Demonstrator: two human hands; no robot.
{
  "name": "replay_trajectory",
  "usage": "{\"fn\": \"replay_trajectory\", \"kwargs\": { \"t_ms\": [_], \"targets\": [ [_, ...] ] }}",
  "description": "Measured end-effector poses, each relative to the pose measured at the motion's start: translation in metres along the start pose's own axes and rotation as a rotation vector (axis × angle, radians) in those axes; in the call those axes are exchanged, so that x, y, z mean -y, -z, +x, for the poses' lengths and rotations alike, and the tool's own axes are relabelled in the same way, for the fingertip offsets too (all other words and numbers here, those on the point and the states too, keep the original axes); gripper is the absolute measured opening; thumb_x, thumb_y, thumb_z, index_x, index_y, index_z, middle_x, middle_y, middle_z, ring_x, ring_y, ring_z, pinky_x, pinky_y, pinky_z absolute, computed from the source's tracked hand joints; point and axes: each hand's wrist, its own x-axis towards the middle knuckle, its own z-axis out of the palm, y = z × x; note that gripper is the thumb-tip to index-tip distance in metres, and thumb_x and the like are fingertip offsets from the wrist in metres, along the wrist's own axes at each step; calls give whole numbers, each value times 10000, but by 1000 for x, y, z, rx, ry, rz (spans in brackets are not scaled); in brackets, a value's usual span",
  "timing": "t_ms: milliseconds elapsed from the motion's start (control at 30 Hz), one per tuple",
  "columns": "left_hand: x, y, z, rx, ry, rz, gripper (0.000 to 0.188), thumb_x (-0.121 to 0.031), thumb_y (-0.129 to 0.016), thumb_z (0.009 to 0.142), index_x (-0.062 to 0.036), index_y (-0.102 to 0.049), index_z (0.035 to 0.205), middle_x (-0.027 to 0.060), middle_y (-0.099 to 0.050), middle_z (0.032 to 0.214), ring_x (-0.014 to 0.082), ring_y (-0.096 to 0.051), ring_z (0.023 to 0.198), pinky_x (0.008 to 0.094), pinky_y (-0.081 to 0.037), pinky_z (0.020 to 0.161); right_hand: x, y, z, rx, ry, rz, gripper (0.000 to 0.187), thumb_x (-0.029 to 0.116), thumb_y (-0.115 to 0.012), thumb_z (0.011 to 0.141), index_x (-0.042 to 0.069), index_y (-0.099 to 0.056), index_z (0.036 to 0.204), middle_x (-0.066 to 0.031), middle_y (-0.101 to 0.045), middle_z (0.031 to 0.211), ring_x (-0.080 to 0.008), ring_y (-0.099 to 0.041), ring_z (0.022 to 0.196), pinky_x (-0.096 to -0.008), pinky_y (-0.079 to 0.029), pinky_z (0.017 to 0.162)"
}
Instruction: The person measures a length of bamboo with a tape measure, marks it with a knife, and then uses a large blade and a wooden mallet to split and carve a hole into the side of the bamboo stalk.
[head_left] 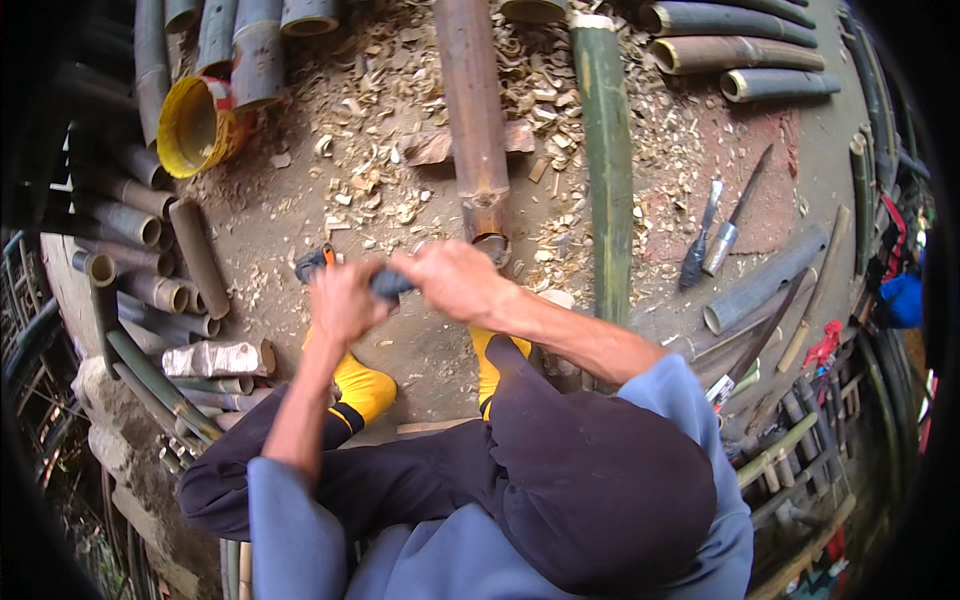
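Both hands are raised in front of my yellow-socked feet. My left hand is closed round a short dark grey cylinder, which shows between the hands. My right hand is closed at the other end of it, its fingertips partly hidden. Just past my left hand is a small black and orange object; I cannot tell whether it is held or lies on the ground. Beyond my right hand, a thick brown bamboo pole points at me, propped on a reddish brick, its open end close to the hand.
A green bamboo pole lies to the right, amid scattered wood chips. Two long-bladed tools rest farther right. A yellow bucket lies tipped at the far left. Cut bamboo tubes are stacked along both sides.
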Motion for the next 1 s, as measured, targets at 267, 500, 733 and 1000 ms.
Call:
{"fn": "replay_trajectory", "kwargs": {
  "t_ms": [267,500,733,1000],
  "targets": [
    [-38,52,61,9,-403,330,51,-119,-635,617,-79,-623,647,100,-626,591,238,-633,544,364,-488,481,-15,-1,-12,-570,39,186,399,-15,-538,722,43,-530,1117,-194,-622,852,-346,-625,779,-446,-514,692],
    [-35,58,22,357,-69,93,208,-199,-663,635,-18,-656,738,125,-589,584,298,-610,565,385,-505,574,-7,20,-60,-606,117,-158,589,121,-696,673,129,-539,1241,-113,-508,1096,-288,-452,1119,-471,-305,989],
    [-118,-19,-50,9,-242,-574,810,-305,-785,675,41,-396,1296,199,-554,1126,243,-597,949,353,-463,879,4,25,-124,-552,-219,1014,594,210,-621,814,-6,-381,1312,-185,-526,1152,-294,-529,1071,-369,-419,903],
    [-120,-90,18,620,571,-1384,378,-322,-634,832,40,-600,935,94,-627,825,183,-631,748,301,-529,652,-25,-46,-176,-595,-430,135,579,105,-614,717,139,-479,1280,-158,-607,997,-371,-596,848,-438,-486,739]
  ]
}}
